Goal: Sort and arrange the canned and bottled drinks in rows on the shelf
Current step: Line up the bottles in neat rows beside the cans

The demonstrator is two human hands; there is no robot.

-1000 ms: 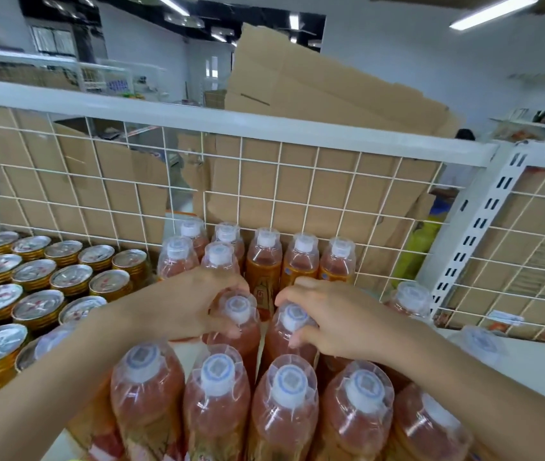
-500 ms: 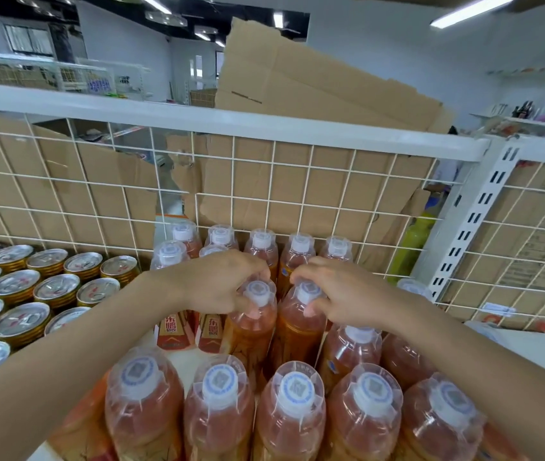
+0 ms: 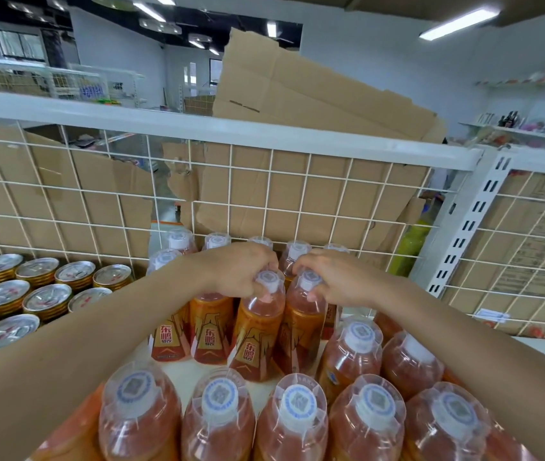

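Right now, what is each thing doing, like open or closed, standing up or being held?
Left hand, fingers curled round a bottle's cap.
Right hand, fingers curled round the next bottle's cap.
Left bottle, capped, held by its top.
Right bottle, capped, held by its top.
Front bottles, capped, upright, in a row.
Cans, sealed, upright, in rows.
Cardboard, flattened.

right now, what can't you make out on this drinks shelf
Head view:
- Back-row bottles: mostly hidden behind the left hand and right hand.
- Cans: cut by the left edge, so no full count.
- Front bottles: labels cut by the bottom edge.
- Far shelf items: too small and blurred.
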